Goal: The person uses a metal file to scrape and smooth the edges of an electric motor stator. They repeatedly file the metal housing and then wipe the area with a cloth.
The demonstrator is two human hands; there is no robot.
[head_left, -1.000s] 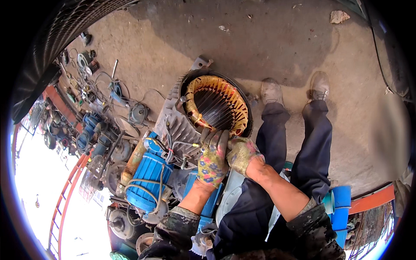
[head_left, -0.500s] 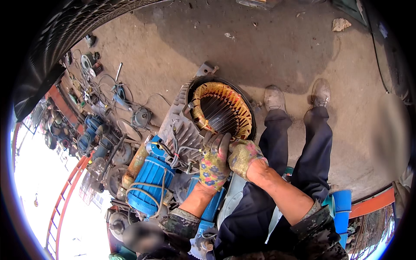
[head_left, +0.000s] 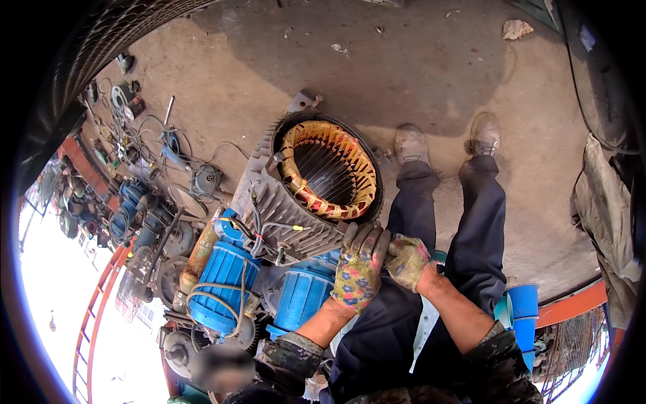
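Note:
A motor stator (head_left: 363, 168) stands in front of me, its ring of yellow-wrapped, laced windings set in a grey finned housing (head_left: 296, 229). Just below the housing's near edge, my left hand (head_left: 360, 273) in a flowered, dark-fingered glove has its fingers stretched out, nothing visible in them. Close beside it on the right, my right hand (head_left: 406, 262), in a matching glove, is curled toward the left one. Its fingertips are hidden, and whatever they hold, if anything, does not show. Loose grey leads (head_left: 256, 229) with a yellow sleeve hang over the housing's fins.
Blue motors (head_left: 225, 286) lie left of my arms, with a rusty cylinder (head_left: 196, 266) beside them. Cables, a grinder-like blue tool (head_left: 173, 147) and metal parts cover the floor at far left. Blue buckets (head_left: 523, 310) stand at right. My shoes (head_left: 412, 143) rest right of the stator.
Both hands have drawn back from the near edge of the windings toward my lap, moving slightly right. The near part of the winding ring, covered before, now shows. The view has shifted a little.

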